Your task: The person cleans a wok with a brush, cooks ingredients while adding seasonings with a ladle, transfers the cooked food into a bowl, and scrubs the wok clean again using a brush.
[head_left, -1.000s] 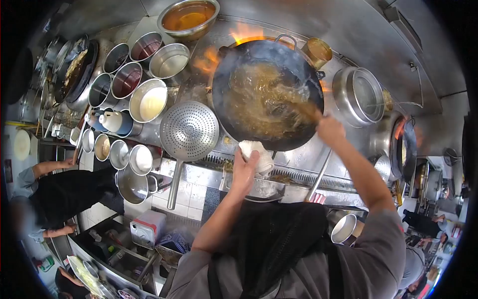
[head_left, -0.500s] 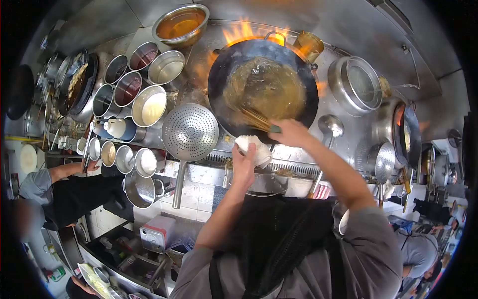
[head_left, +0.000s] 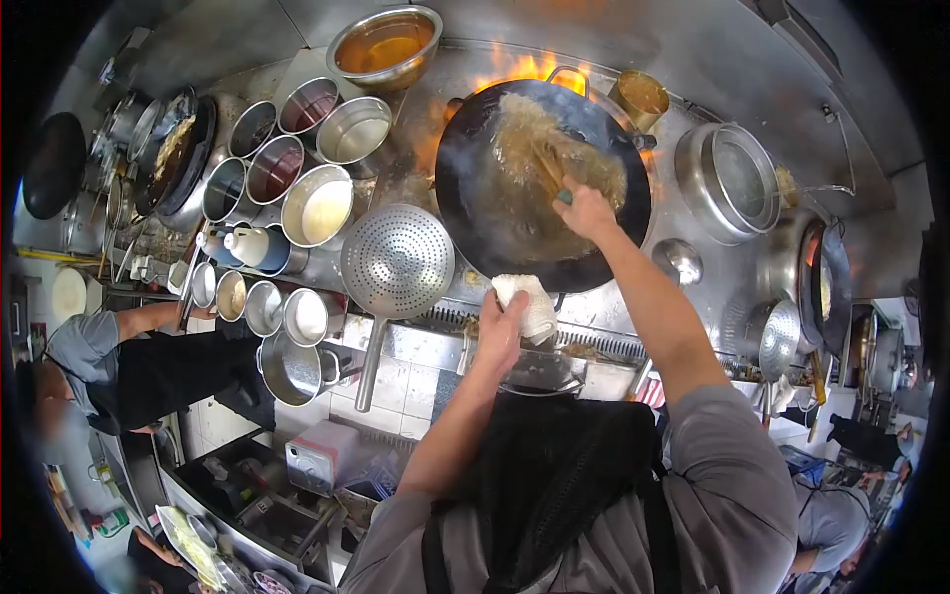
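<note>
A large black wok (head_left: 475,213) sits over flames, with brownish liquid (head_left: 515,223) swirling inside it. My right hand (head_left: 586,210) is closed around a bamboo brush (head_left: 547,166) with a green band, its bristles in the liquid near the wok's middle. At the wok's near edge, my left hand (head_left: 502,332) grips a folded white cloth (head_left: 529,305). The cloth lies against the near side of the wok, where the handle is mostly hidden. Left of the wok rests a perforated strainer (head_left: 398,259) with a long metal handle.
Metal pots of sauces (head_left: 317,206) stand at the left, below a bowl of orange liquid (head_left: 384,48). Stacked steel pots (head_left: 727,183), a ladle (head_left: 678,261) and another strainer (head_left: 780,339) are at the right. A co-worker (head_left: 148,376) stands at the far left.
My right hand has swept the brush from the wok's right side to its near edge, then up to the middle. The left hand keeps hold of the cloth. The camera view has shifted slightly.
</note>
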A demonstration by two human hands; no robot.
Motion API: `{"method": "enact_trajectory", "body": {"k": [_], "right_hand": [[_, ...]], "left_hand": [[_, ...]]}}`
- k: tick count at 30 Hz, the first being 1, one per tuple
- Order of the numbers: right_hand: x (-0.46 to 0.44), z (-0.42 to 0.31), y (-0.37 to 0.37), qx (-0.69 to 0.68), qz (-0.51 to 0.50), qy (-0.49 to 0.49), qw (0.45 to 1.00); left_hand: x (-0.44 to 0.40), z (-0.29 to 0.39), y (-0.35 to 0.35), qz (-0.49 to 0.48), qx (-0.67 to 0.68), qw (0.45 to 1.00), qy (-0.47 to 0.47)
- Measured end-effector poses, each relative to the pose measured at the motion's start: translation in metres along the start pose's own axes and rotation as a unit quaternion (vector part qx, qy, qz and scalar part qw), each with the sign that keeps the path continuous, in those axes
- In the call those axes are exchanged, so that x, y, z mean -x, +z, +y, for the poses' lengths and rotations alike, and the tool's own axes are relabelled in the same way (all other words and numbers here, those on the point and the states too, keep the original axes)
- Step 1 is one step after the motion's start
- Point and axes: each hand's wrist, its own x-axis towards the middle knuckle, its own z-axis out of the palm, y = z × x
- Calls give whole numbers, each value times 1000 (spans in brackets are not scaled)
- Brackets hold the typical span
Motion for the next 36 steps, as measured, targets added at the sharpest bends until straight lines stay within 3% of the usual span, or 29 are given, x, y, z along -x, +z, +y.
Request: {"method": "enact_trajectory", "body": {"k": [3,6,9,11,12,14,18,20,22,24,26,28,30,32,36], "right_hand": [[37,10,-18,-94,-95,-17,991],[74,30,-50,-233,-231,34,944],[87,64,-108,-88,-302,-38,949],[71,58,-162,16,-353,-8,935],[58,35,-194,82,-392,67,914],[19,45,-163,77,-275,-2,958],[14,6,-56,82,-83,-66,991],[46,19,-37,24,-66,-86,994],[75,32,-82,51,-176,-90,979],[72,59,-137,73,-301,-68,948],[52,22,-192,115,-346,93,927],[-12,76,-135,164,-204,-134,956],[-25,39,-80,112,-92,-106,984],[-8,11,-44,89,-69,-64,992],[58,39,-68,89,-155,-109,978]], "left_hand": [[-2,-7,8,40,39,998,5],[-22,-5,8,0,-32,998,-50],[-45,-37,-9,-23,-83,996,-12],[-44,-51,-5,27,-82,996,22],[-46,-54,-5,54,-82,994,42],[-39,-39,0,37,-71,997,21],[-35,-29,0,-17,-91,996,11],[-35,-35,-3,1,-121,992,39],[-40,-46,-1,62,-138,985,84],[-43,-46,-6,21,-116,991,61],[-31,-21,4,-10,-102,995,7],[-30,-12,7,-2,-98,995,-23],[-28,-12,8,-2,-97,995,-30],[-30,-16,5,-6,-99,995,-8],[-41,-42,-8,-3,-92,995,29]]}}
